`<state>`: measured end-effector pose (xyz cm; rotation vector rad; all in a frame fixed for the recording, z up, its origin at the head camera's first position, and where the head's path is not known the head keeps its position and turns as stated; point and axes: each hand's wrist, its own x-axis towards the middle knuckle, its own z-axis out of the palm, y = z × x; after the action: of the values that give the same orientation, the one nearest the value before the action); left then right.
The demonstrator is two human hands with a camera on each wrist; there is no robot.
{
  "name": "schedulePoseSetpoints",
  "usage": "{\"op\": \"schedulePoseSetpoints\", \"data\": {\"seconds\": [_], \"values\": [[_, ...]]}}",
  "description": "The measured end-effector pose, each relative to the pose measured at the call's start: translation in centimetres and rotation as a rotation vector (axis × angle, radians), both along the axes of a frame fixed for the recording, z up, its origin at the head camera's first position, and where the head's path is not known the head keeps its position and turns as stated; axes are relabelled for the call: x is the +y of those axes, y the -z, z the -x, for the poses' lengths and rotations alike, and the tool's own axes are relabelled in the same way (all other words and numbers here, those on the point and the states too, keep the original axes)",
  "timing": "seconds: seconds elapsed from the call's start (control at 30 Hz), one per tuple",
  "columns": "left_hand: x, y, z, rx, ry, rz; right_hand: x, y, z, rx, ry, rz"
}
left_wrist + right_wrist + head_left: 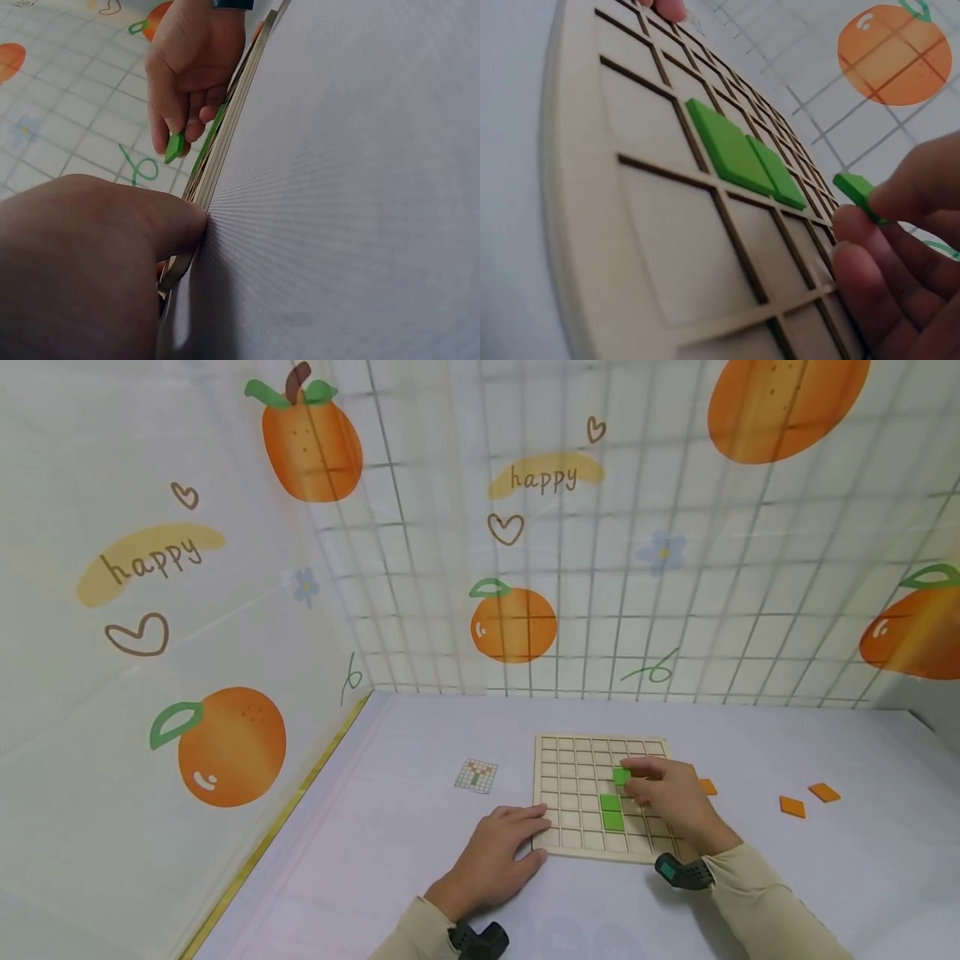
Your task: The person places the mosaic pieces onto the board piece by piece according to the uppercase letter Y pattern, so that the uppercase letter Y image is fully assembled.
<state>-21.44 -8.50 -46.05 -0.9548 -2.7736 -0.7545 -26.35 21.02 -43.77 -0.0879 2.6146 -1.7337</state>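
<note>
A wooden grid board (570, 839) lies flat, with two green square tiles, one (611, 802) directly behind the other (613, 822), set in neighbouring cells. Above the grid, just beyond that pair, my right hand (675, 797) pinches a third green tile (855, 189) between thumb and fingertips. In the left wrist view this tile (174, 147) is tilted and held apart from the board. My left hand (495, 852) rests at the board's near left corner, its fingertips on the left rim and its thumb touching the edge.
A small pattern card (476, 775) with a coloured grid lies left of the board. To the right are orange tiles, two apart on the table (792, 807) (824, 792) and others partly behind my right hand (707, 787). A fruit-printed curtain over wire mesh (420, 610) stands behind.
</note>
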Motion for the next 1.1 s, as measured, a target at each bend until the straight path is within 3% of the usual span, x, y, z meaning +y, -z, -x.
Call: {"op": "schedulePoseSetpoints", "data": {"seconds": [0.3, 0.77, 1.1], "values": [[-0.03, -0.03, 0.01, 0.021, 0.009, -0.013, 0.13, 0.40, 0.26, 0.033, -0.077, -0.096], [0.01, 0.08, 0.09, 0.019, 0.003, -0.004, -0.43, 0.37, 0.35, 0.094, -0.066, -0.275], [-0.08, -0.02, 0.05, 0.030, 0.008, -0.001, -0.42, 0.49, 0.62, 0.125, -0.068, -0.319]]}}
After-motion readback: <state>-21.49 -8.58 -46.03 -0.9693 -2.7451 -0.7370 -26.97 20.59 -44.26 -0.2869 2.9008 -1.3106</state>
